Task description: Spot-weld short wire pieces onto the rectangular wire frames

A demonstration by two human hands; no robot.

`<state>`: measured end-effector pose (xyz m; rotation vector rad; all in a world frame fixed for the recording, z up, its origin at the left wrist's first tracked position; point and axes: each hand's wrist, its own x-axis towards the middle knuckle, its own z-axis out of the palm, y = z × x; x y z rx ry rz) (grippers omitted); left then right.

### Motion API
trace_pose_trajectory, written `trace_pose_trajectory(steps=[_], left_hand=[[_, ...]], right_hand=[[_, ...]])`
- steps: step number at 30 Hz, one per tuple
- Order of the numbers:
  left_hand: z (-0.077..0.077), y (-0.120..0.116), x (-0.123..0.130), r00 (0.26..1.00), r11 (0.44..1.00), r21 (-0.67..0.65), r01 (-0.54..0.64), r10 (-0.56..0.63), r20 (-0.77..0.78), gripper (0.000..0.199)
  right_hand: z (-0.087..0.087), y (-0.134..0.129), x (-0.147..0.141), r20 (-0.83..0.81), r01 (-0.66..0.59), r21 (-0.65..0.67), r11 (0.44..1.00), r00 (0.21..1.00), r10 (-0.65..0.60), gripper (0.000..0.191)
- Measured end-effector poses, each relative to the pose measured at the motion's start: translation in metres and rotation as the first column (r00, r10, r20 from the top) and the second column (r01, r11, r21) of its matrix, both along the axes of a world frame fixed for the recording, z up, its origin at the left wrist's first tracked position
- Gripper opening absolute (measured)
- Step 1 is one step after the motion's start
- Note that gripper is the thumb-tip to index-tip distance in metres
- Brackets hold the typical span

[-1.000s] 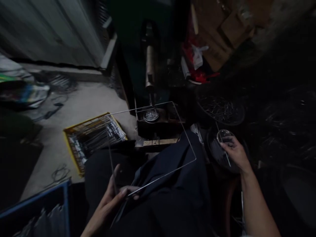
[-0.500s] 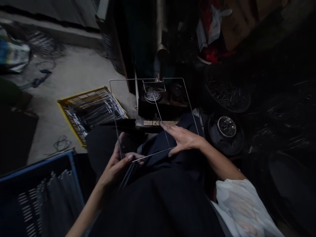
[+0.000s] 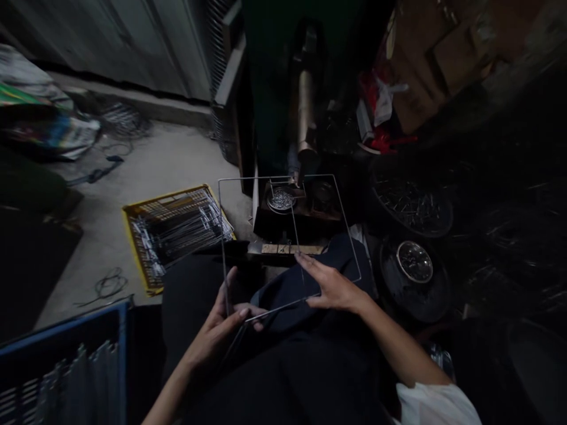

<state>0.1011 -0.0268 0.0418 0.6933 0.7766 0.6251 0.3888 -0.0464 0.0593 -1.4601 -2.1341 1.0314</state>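
Observation:
A thin rectangular wire frame [image 3: 222,236] stretches over my lap, its far side at the machine's metal head [image 3: 305,147]. My left hand [image 3: 230,313] grips the near left corner, thumb on the near wire. On the near side, right of the middle, my right hand [image 3: 330,286] holds the frame, with fingers stretched along the middle wire and thumb at the near wire. Behind the frame's far part, a round dish [image 3: 281,200] of small metal pieces sits on the machine. A small wire loop at the far side touches or lies near the machine head.
A yellow crate [image 3: 144,265] of wire rods stands on the floor at left, a blue crate [image 3: 123,354] at lower left. On the right are a dark tub [image 3: 436,227] of wire pieces and a round bowl [image 3: 414,261]. Cardboard boxes [image 3: 416,94] lie at the back right.
The view has tilted up, so the hands, frame and crates appear lower in the picture. Both hands keep nearly the same hold on the wire frame.

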Motion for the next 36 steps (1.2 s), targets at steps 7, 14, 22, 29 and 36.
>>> trace_pose_trajectory(steps=[7,14,22,29,36], left_hand=[[-0.009,0.008,0.002,0.999,0.999,-0.005,0.04,-0.04,0.004,0.09],[-0.015,0.018,0.008,0.999,0.998,0.032,0.05,-0.051,0.016,0.086],[-0.01,0.028,0.014,0.999,0.998,0.053,0.032,-0.034,0.037,0.088],[-0.007,0.033,0.014,0.996,0.998,0.053,0.041,-0.045,0.079,0.087],[-0.005,0.033,0.015,0.996,0.999,0.03,0.032,-0.035,0.083,0.097]], right_hand=[[0.001,0.0,0.004,0.004,0.038,-0.019,0.999,0.999,-0.038,0.108],[0.006,0.007,0.009,0.011,0.05,0.002,0.999,0.999,-0.05,0.11],[0.007,0.014,0.014,0.007,0.053,0.023,0.998,0.999,-0.054,0.109],[0.014,0.018,0.016,-0.022,0.08,0.002,0.997,0.997,-0.08,0.108],[0.01,0.017,0.016,-0.037,0.074,0.038,0.997,0.997,-0.072,0.107]])
